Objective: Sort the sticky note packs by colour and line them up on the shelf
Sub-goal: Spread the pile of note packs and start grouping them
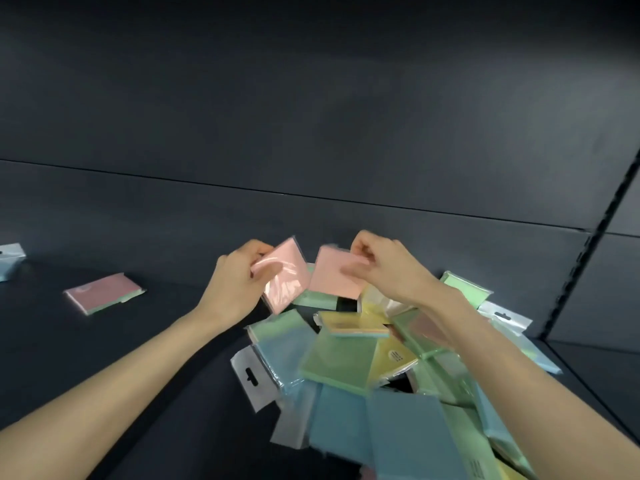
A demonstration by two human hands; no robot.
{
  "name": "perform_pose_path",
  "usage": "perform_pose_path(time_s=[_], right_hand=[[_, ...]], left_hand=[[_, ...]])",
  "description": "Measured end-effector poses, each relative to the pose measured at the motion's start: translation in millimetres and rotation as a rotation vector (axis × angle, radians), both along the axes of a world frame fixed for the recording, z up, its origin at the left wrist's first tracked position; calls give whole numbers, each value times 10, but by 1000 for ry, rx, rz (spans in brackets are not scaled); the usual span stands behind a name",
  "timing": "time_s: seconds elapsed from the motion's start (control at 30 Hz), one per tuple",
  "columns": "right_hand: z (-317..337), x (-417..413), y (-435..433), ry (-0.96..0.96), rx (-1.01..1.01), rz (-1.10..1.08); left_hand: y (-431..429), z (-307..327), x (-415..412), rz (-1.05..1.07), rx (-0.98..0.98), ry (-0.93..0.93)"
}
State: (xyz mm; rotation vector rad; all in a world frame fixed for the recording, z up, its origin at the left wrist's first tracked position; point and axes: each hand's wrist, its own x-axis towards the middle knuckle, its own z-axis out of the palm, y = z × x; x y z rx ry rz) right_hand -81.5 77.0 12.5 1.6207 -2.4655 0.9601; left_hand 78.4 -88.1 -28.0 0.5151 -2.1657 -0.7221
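Blue packs (398,441) in clear film lie closest, at the near edge of a loose heap (346,362) of green, yellow and blue sticky note packs on the dark shelf (138,341). Above the far side of that heap the left hand (239,282) pinches the first pink pack (285,275) between thumb and curled fingers, tilted on edge. The right hand (388,265) pinches the second pink pack (337,275) by its upper corner, just beside the first. Both packs are lifted clear of the pile.

The step looks like gathering the pinks. It would go best if the two packs were brought face to face and squared up, gripped on the paper block rather than the slippery film. Lifted straight up, they should not drag neighbours off the pile, which looks ready to slide.

Well to the left a lone pink pack (104,292) lies flat on the shelf with a green edge showing beneath it; that seems the natural start of a pink row, so these two belong beside it, edges touching and facing one way. A pale blue pack (10,259) sits farther left at the frame's edge. Behind stands the dark back panel (311,133), with a slotted upright (588,271) at the right.
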Motion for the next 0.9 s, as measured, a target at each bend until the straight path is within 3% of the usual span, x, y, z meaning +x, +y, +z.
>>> perform_pose_path(time_s=[0.3, 0.53, 0.9], right_hand=[[250, 753, -25, -81, -274, 77], [128, 1640, -354, -29, -293, 57], [61, 2988, -1018, -119, -290, 31]], left_hand=[[70, 280, 737, -34, 71, 112], [-242, 237, 1660, 30, 29, 48], [-869, 179, 3080, 49, -74, 10]])
